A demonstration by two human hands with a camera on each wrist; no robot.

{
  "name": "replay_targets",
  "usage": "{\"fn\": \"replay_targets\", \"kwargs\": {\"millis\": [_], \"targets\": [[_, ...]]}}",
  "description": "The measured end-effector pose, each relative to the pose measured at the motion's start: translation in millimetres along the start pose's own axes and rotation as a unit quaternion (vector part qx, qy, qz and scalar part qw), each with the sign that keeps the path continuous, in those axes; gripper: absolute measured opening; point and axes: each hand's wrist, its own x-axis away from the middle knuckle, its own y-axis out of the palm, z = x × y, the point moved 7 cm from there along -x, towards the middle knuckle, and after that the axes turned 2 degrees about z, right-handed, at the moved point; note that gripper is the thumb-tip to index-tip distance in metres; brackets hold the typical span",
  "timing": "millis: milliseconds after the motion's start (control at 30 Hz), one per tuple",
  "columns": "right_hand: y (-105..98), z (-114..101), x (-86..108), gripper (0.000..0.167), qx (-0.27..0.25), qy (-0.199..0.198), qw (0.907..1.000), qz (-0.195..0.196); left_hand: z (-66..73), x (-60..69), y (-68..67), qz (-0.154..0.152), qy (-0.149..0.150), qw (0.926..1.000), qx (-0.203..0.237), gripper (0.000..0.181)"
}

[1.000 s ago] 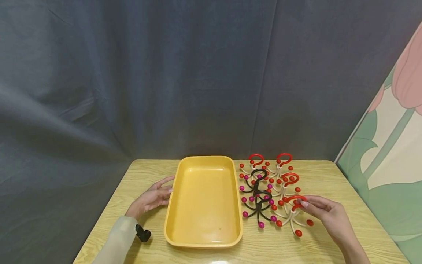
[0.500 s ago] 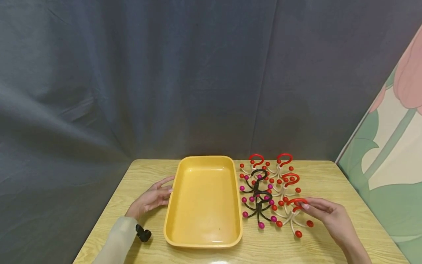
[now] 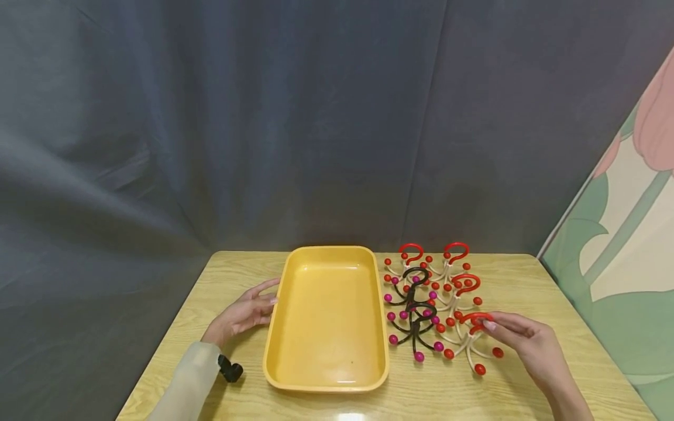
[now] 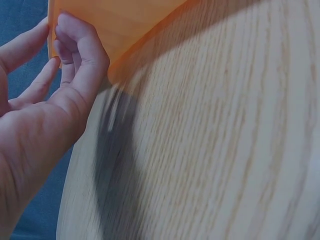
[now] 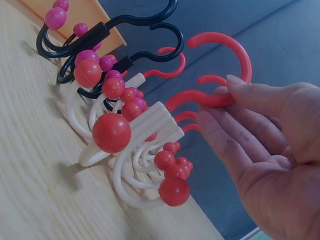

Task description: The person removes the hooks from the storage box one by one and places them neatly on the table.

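Note:
At the right front of the table, the person's right hand (image 3: pixel 532 345) pinches the red hook of a white claw hanger (image 3: pixel 470 344) between thumb and fingers. This hanger stands on its curved arms, which end in red balls. In the right wrist view, the hand (image 5: pixel 270 130) grips the bend of the red hook (image 5: pixel 215 97). On the left, the person's left hand (image 3: pixel 244 314) touches the outer left side of a yellow tray (image 3: pixel 326 321). Its fingertips (image 4: pixel 57 60) lie against the rim in the left wrist view.
Two black claw hangers (image 3: pixel 415 330) with magenta balls stand beside the tray. Several more white hangers with red hooks (image 3: pixel 466 283) stand behind and between them. Dark curtain (image 3: pixel 316 128) hangs behind the wooden table (image 3: pixel 568 310), and a flowered panel (image 3: pixel 626 245) borders the right.

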Motion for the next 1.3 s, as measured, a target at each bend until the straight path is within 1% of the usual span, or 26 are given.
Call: {"fn": "replay_targets", "kwargs": {"millis": [67,333,533,700,767,933,1000,1067,1133,1167,1233,1300], "targets": [[-1.1,1.3,-0.1,0.042,0.001,-0.002,1.0,0.003,-0.6,-0.7,0.5,0.0,-0.001,1.0,0.002,0.07],[-0.8,5.2,-1.9,0.038,-0.026,0.001,0.9996,0.008,-2.6,-1.4,-0.1,0.005,0.0,1.0,0.005,0.07],[-2.9,6.3,-5.1,0.043,-0.019,0.006,0.9997,0.01,-2.6,-3.2,0.5,0.006,0.0,0.9999,0.01,0.069],[-2.4,8.1,-3.0,0.048,-0.022,0.012,0.9997,0.001,-2.8,-1.7,-0.6,0.011,-0.004,0.9999,0.01,0.07],[-4.2,8.8,-1.3,0.051,-0.015,0.016,0.9998,0.002,-3.7,-0.6,-0.6,0.012,-0.005,0.9999,0.008,0.07],[-13.5,7.3,-0.9,0.052,0.011,0.02,0.9995,0.021,-2.6,0.8,-0.2,0.02,-0.003,0.9998,-0.007,0.068],[-16.6,4.8,-1.4,0.049,0.008,0.011,0.9996,0.026,-0.1,1.4,-0.7,0.027,0.0,0.9994,-0.02,0.068],[-19.2,1.4,-2.1,0.045,-0.009,-0.008,0.9996,0.027,1.9,2.3,-1.8,0.037,0.001,0.9988,-0.032,0.068],[-22.0,-2.3,-3.0,0.04,-0.056,-0.032,0.9976,0.023,3.1,3.5,-3.0,0.045,-0.001,0.998,-0.043,0.067],[-23.7,-4.2,-3.9,0.036,-0.083,-0.047,0.9953,0.021,3.3,4.2,-4.1,0.053,-0.005,0.9974,-0.047,0.067],[-28.1,-8.8,-6.5,0.029,-0.136,-0.075,0.9877,0.017,4.3,5.9,-6.3,0.068,-0.014,0.9958,-0.059,0.065],[-33.8,-14.1,-9.8,0.025,-0.187,-0.104,0.9767,0.021,8.5,8.4,-8.9,0.089,-0.015,0.9927,-0.08,0.062]]}}
